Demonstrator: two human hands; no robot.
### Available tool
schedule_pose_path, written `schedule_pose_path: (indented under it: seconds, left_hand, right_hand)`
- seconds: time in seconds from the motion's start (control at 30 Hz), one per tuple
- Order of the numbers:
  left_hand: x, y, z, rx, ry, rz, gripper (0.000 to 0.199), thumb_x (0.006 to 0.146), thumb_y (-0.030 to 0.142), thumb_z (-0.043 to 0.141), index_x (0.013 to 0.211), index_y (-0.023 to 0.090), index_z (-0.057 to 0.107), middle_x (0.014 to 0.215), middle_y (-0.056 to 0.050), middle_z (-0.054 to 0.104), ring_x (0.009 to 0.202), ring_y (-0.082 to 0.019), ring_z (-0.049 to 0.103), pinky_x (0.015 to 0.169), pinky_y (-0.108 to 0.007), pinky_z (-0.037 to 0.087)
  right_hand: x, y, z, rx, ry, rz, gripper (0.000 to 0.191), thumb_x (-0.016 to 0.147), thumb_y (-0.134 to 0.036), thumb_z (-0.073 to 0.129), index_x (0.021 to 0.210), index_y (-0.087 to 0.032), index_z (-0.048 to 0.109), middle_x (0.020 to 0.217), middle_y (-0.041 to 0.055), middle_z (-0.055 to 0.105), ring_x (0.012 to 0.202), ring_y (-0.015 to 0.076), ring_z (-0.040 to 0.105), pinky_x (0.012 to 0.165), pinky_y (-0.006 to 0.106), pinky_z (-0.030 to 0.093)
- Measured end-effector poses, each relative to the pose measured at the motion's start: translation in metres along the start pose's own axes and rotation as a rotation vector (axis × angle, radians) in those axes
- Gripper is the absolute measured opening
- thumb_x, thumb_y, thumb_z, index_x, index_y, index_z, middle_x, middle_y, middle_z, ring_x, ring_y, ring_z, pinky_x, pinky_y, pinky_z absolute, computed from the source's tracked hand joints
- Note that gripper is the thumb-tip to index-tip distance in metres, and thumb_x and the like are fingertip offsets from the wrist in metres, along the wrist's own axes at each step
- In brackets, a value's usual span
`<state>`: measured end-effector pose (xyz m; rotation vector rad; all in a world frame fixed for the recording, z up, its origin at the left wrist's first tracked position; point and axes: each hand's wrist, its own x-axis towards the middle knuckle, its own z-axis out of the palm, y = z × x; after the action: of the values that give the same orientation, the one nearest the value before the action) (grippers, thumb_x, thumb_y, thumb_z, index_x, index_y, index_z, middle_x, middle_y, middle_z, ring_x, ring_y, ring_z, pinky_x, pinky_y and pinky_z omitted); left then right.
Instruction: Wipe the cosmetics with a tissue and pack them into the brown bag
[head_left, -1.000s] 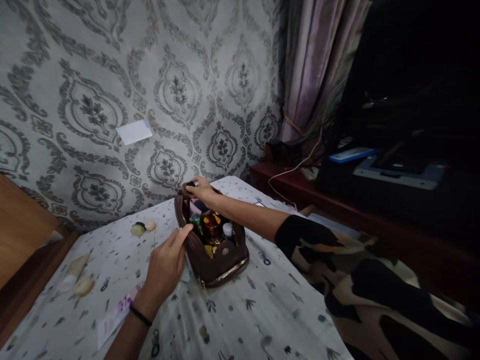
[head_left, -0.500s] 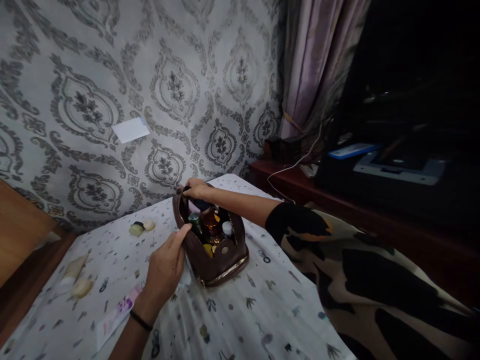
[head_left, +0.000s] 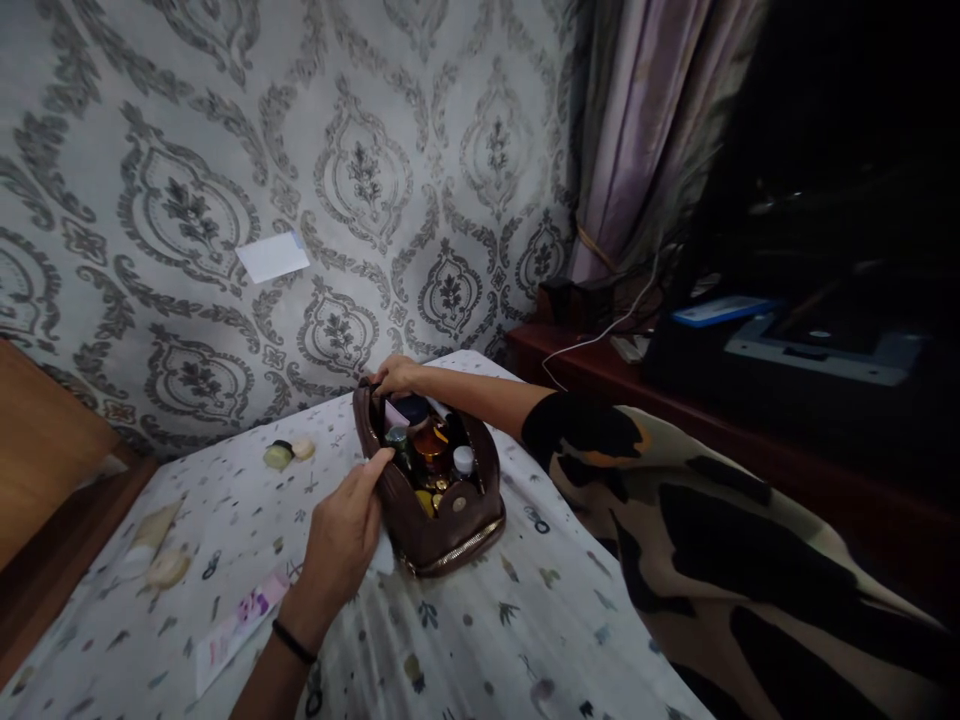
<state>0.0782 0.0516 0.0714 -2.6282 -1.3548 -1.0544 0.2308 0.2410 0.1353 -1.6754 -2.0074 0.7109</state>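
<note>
A brown zippered toiletry bag [head_left: 450, 545] lies open on the patterned cloth. Inside it are an amber bottle [head_left: 430, 448], a container with a white cap [head_left: 463, 460], a green-topped item [head_left: 397, 437] and a dark round lid [head_left: 409, 408]. My left hand [head_left: 346, 522] grips the bag's left edge, thumb over the rim and the other fingers mostly hidden behind the side. At the bag's far end, my right hand [head_left: 396, 374] has its fingers closed on the rim by the zipper.
Left on the cloth [head_left: 465, 660] lie a pink and white tube [head_left: 241, 625], a beige tube [head_left: 154, 530], a round cream-coloured jar [head_left: 168, 568] and small green and cream items [head_left: 279, 455]. A wooden piece [head_left: 52, 460] borders the left. A dark red cabinet [head_left: 577, 362] with a white cable stands right.
The whole view has shifted slightly, so the scene sits a little further right. Both hands keep their hold on the bag, whose contents show a bit more clearly.
</note>
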Motion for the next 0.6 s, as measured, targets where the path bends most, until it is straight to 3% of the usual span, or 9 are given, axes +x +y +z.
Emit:
schedule_pose_path:
  seconds: [0.23, 0.4, 0.6]
  left_hand:
    - [0.000, 0.002, 0.000, 0.008, -0.005, -0.018, 0.050, 0.091, 0.011, 0.036, 0.137, 0.023, 0.050, 0.119, -0.008, 0.070, 0.100, -0.018, 0.069, 0.081, -0.028, 0.055]
    - [-0.001, 0.002, 0.000, 0.003, -0.016, -0.025, 0.050, 0.091, 0.013, 0.036, 0.138, 0.023, 0.050, 0.121, -0.008, 0.069, 0.099, -0.018, 0.070, 0.080, -0.028, 0.056]
    - [-0.001, 0.000, 0.002, -0.007, 0.003, -0.001, 0.051, 0.090, 0.011, 0.036, 0.138, 0.023, 0.049, 0.123, -0.008, 0.068, 0.103, -0.019, 0.069, 0.084, -0.029, 0.056]
  right_hand:
    - [-0.003, 0.003, -0.006, 0.092, -0.079, -0.062, 0.013, 0.073, -0.023, 0.077, 0.084, -0.017, 0.075, 0.070, -0.0010, 0.070, 0.062, 0.0102, 0.061, 0.058, 0.017, 0.048]
    - [-0.002, 0.003, 0.002, 0.094, -0.123, -0.107, 0.011, 0.067, -0.021, 0.079, 0.076, -0.017, 0.074, 0.057, -0.0044, 0.063, 0.054, 0.0080, 0.055, 0.054, 0.016, 0.046]
    - [0.011, -0.003, 0.009, -0.014, -0.094, -0.141, 0.011, 0.062, -0.004, 0.072, 0.062, -0.014, 0.073, 0.057, -0.0030, 0.063, 0.075, 0.0137, 0.064, 0.064, 0.016, 0.043]
